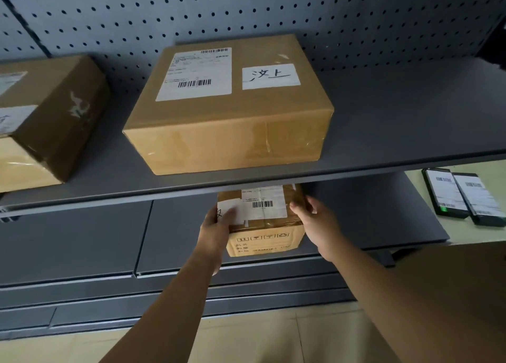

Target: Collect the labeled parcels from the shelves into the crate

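A small cardboard parcel (264,225) with a white barcode label sits on the lower shelf, its back half hidden under the upper shelf's edge. My left hand (217,225) grips its left side, thumb on the top label. My right hand (315,220) holds its right side, fingers curled round the top corner. On the upper shelf (383,132) stands a large labelled cardboard box (230,108) with a handwritten white sticker. Another labelled box (46,119) lies at the far left, cut off by the frame. No crate is in view.
A grey pegboard (246,9) backs the shelves. Two dark flat packages with white labels (465,195) lie on the pale floor at the right, beside the lower shelf's end. Pale floor tiles (246,340) run along the bottom below the shelf base.
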